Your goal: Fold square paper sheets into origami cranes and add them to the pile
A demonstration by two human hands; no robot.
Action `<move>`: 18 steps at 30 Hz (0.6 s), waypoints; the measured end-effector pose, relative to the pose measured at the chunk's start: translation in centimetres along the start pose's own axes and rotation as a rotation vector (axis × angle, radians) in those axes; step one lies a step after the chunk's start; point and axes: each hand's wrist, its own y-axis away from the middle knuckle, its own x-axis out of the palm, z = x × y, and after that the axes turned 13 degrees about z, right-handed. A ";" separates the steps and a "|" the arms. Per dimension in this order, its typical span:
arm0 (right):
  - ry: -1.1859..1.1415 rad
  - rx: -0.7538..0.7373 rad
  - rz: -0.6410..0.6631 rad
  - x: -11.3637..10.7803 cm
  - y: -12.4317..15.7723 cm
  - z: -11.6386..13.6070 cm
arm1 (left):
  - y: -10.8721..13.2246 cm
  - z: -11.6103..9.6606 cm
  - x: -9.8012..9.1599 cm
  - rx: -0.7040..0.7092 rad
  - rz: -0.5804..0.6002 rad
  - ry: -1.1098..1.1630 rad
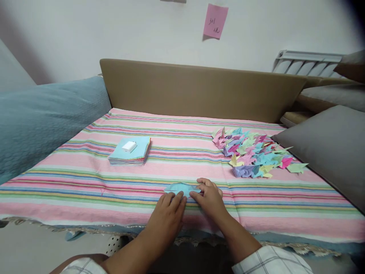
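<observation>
View from the head camera. Lower centre: a folded light-blue paper (180, 187) lies flat on the striped cloth (85, 182), close to its near edge. The left hand (170, 208) rests palm down with its fingers stretched out – not gripping – and the fingertips press on the near edge of the paper. The right hand (210, 196) sits just beside it, fingers bent, thumb and fingertips closed on the paper's right end; the two hands almost touch. Centre left: a stack (137, 154) of coloured square sheets, light blue on top, with a small white block (129, 146) on it – well apart from the hands. Centre right: a loose pile (251, 154) of small folded paper figures in pink, blue, yellow, green and purple. Right edge: a grey cushion (330, 152) beside the pile. Left edge: a blue blanket (42, 118). Behind the cloth runs a tan board (199, 89); above it, top centre, a pink note (215, 21) is stuck to the wall.
</observation>
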 end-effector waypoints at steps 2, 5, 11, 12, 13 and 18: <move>-0.003 0.014 0.003 0.0 0.0 0.0 | 0.0 -0.1 0.1 -0.002 -0.001 -0.007; -0.005 0.024 0.010 -0.1 0.1 0.2 | 0.0 -0.3 0.2 -0.007 -0.001 -0.028; -0.008 0.003 -0.001 -0.4 0.1 0.1 | -0.1 -0.4 0.0 -0.006 0.006 -0.052; -0.016 -0.006 -0.002 -0.5 0.1 0.0 | -0.1 -0.4 -0.1 -0.006 0.010 -0.052; -0.024 -0.016 -0.003 -0.6 0.1 -0.1 | -0.1 -0.4 -0.2 -0.006 0.014 -0.051; -0.072 -0.082 0.033 -1.1 -0.2 -1.0 | -0.1 -0.5 -0.7 -0.007 0.033 -0.050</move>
